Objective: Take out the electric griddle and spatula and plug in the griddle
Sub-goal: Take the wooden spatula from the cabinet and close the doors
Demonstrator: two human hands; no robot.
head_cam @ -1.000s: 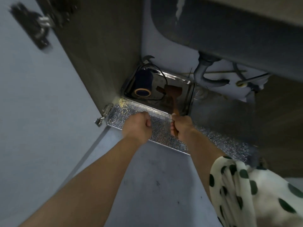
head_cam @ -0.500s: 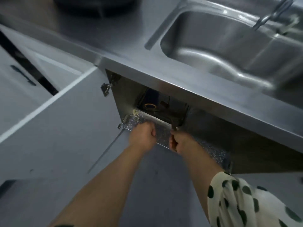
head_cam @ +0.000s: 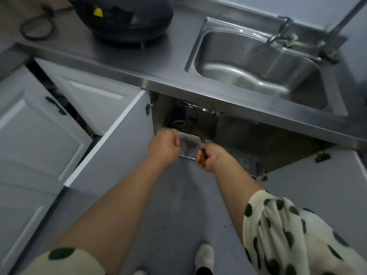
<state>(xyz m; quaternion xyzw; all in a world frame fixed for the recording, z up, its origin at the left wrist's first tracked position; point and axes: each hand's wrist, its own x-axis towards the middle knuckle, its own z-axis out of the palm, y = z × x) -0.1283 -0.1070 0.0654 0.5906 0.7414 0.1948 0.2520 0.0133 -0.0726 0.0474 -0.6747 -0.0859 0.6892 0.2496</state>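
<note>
Person stands at a steel bench (head_cam: 158, 62) with a sink (head_cam: 248, 56); the cabinet (head_cam: 258, 139) under it is open. The griddle (head_cam: 188, 144), a shiny rectangular metal pan, sits low in the cabinet's left part, its near rim at the hands and the rest running far into the dark. Left hand (head_cam: 163, 146) has its fingers curled over the near-left rim. Right hand (head_cam: 210, 157) is at the near-right corner, fingers wrapped round what looks like the brown wooden spatula (head_cam: 203, 135), handle pointing near, blade far; the grip is partly hidden. Both hands are equally close, so the pull is straight toward the near side. A black cord (head_cam: 190, 112) and a dark part with an orange ring (head_cam: 178, 122) lie in the pan. The cabinet floor has a glittery liner (head_cam: 244, 157).
</note>
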